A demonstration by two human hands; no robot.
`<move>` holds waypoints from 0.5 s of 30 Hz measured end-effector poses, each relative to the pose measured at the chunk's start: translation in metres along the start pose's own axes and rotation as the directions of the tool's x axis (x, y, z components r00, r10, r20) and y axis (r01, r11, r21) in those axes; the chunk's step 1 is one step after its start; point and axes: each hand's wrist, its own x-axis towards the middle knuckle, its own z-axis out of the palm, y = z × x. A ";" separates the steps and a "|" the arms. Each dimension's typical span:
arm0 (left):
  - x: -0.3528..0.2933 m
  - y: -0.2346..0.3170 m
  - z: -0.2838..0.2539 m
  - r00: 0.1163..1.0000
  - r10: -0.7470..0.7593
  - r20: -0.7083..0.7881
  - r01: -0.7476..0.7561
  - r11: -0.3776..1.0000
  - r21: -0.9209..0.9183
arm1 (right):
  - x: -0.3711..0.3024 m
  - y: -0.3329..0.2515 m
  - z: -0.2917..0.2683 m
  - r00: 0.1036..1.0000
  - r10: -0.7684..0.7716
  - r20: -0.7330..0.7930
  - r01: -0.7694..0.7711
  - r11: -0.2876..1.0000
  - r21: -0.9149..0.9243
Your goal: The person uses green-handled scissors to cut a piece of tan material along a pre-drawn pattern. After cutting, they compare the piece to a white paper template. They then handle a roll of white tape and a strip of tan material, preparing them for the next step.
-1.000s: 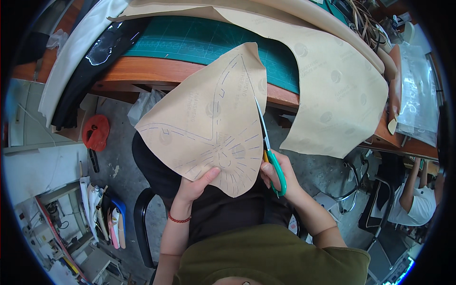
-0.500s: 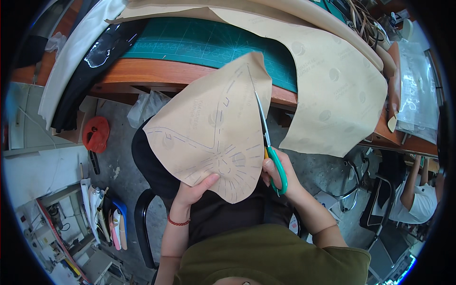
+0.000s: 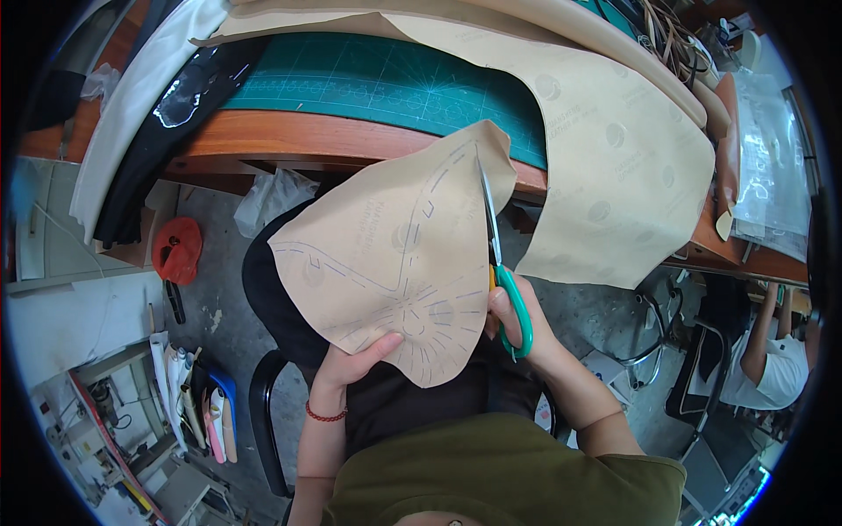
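Note:
My left hand point(image 3: 366, 358) grips the lower left edge of a tan leather piece point(image 3: 351, 228), its thumb on top and its fingers hidden beneath. Dashed and solid pen lines mark the leather, with short strokes fanning out near its rounded lower end. In my right hand point(image 3: 526, 317) is a pair of scissors point(image 3: 514, 314) with green handles, pointing up and slightly left. The blades lie along the leather's right side, one over its face, and the tip is close to the drawn line near the top corner. The upper right edge curls up beside the blades.
A wooden bench point(image 3: 281, 133) with a green cutting mat point(image 3: 351, 79) stands ahead. A larger tan leather sheet point(image 3: 627, 167) hangs over its front edge at the right; black and white material point(image 3: 140, 114) drapes at the left. A co-worker point(image 3: 772, 373) sits far right.
The leather piece has come down toward me, and its top has tilted to the right. The scissors have stayed nearly in place, their blades slightly more upright.

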 end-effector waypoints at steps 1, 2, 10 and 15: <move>-0.001 0.000 -0.001 1.000 -0.003 0.013 0.003 1.000 0.010 | 0.001 -0.002 0.001 1.000 -0.018 -0.012 0.019 1.000 0.013; -0.003 0.000 -0.003 1.000 -0.007 0.026 0.006 1.000 0.021 | 0.002 -0.004 0.001 0.999 -0.037 -0.024 0.037 0.999 0.025; -0.008 0.003 -0.006 0.999 -0.019 0.034 0.018 1.000 0.025 | 0.002 -0.001 -0.004 0.999 0.022 0.024 -0.021 1.000 -0.012; -0.014 0.007 -0.006 0.998 -0.025 0.062 0.022 0.999 0.044 | 0.005 -0.006 0.002 0.997 -0.066 -0.044 0.066 0.998 0.000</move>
